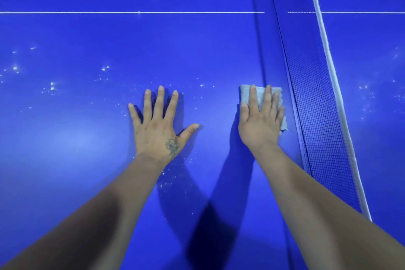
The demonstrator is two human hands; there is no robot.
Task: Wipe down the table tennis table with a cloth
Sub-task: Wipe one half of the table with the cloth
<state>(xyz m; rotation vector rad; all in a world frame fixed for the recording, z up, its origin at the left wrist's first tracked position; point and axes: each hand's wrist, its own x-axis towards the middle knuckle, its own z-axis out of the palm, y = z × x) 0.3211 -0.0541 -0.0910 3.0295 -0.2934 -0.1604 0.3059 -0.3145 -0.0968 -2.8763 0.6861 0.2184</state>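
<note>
My right hand [260,120] presses flat on a folded pale grey cloth [260,94] beside the net [317,98]; left hand [158,125] splayed flat on the dust-speckled blue table [87,50].

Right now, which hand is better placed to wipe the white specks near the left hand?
The right hand. It already presses the grey cloth flat on the table tennis table, beside the net. The left hand rests bare among the specks, holding nothing.

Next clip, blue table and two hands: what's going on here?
A person is wiping a blue table tennis table. The right hand presses a pale cloth flat on the surface beside the net. The left hand rests on the table with spread fingers. White specks remain scattered across the surface to the left.
</note>
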